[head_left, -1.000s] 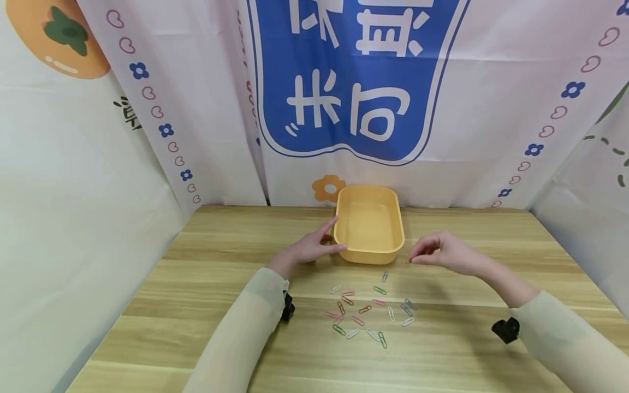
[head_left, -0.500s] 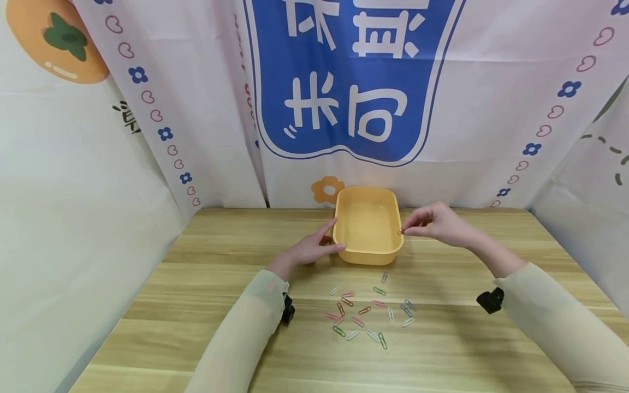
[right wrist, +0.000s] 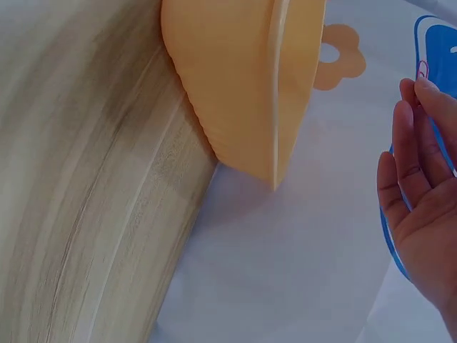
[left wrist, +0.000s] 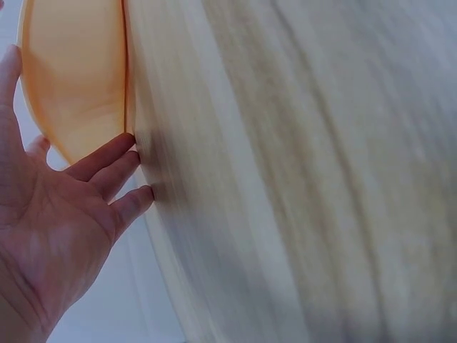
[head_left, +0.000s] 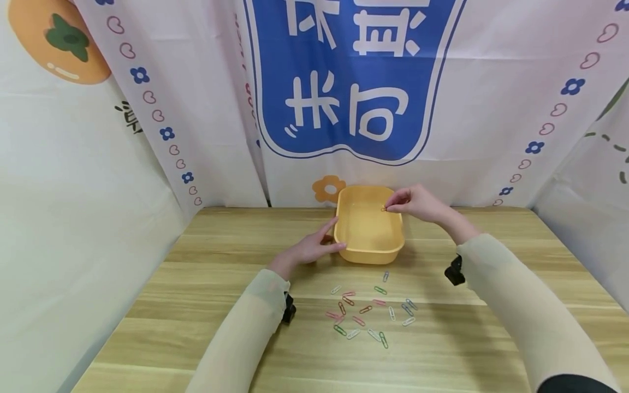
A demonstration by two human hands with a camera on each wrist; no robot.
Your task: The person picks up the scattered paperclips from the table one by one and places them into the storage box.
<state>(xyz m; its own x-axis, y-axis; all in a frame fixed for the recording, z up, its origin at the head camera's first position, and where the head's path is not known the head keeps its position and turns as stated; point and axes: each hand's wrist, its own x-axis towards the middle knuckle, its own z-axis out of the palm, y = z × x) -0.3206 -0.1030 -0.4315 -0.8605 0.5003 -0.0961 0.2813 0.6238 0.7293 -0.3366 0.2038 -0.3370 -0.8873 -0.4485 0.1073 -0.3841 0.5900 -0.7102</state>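
A yellow plastic box (head_left: 369,257) stands at the back of the wooden table. Against its left side rests my left hand (head_left: 310,248), thumb at the near left corner and fingers spread along the wall; the left wrist view shows the open palm (left wrist: 68,214) beside the box (left wrist: 75,78). My right hand (head_left: 417,204) is over the box's far right part, pinching a red paper clip (head_left: 384,208) between thumb and fingertips. In the right wrist view the paper clip (right wrist: 423,69) sticks out past the fingertips of the hand (right wrist: 425,193). Inside the box I see no clips.
Several loose paper clips in red, pink, green, white and blue, among them a green one (head_left: 383,340) and a blue one (head_left: 385,277), lie scattered on the table (head_left: 196,305) in front of the box. Behind the table hangs a printed cloth (head_left: 467,164).
My right hand has risen from the table at the right of the box, moving up and left over the box with the paper clip. The left hand stays at the box.
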